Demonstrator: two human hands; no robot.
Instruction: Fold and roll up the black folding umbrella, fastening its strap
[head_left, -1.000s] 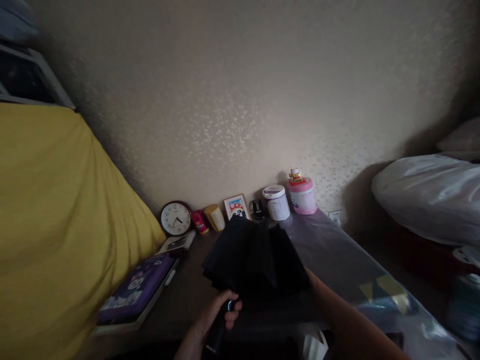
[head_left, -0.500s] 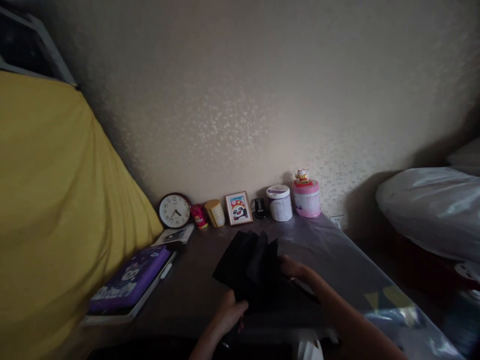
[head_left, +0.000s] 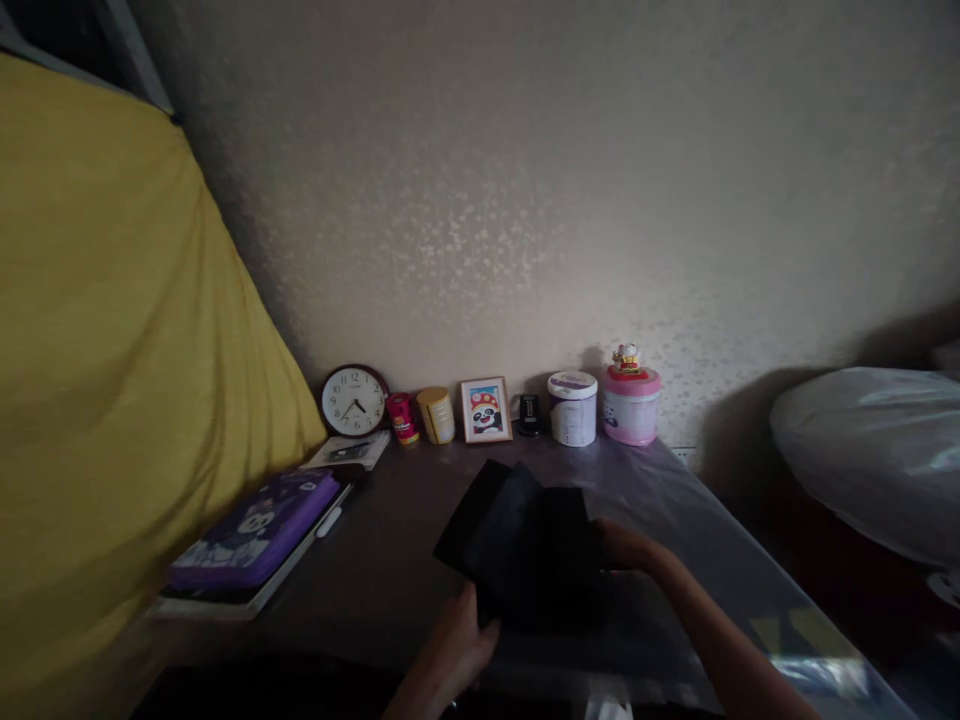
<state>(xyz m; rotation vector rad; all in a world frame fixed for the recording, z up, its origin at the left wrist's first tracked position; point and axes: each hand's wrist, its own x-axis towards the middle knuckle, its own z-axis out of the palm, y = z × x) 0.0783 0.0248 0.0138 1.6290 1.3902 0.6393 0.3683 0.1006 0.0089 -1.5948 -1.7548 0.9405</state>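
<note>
A black object (head_left: pixel 510 540) with flat, folded panels is held above the near middle of the table. Its exact kind is too dark to make out. My left hand (head_left: pixel 459 640) grips its lower left edge, thumb lying along the near side. On the other side, my right hand (head_left: pixel 626 548) is closed on the right-hand panel, with its fingertips partly hidden. Between the hands the panels stand apart in a shallow V.
Along the wall stand a clock (head_left: pixel 355 401), a red can (head_left: pixel 403 418), a yellow-lidded can (head_left: pixel 436 415), a panda picture frame (head_left: pixel 486 411), a white tub (head_left: pixel 573 410) and a pink tub (head_left: pixel 631 408). A purple case (head_left: pixel 259 530) lies left, beside a yellow cloth (head_left: pixel 127 330).
My right hand has moved a little to the right, drawing its side of the black object outward, so the panels are spread wider. The left hand keeps its grip. The view has shifted slightly.
</note>
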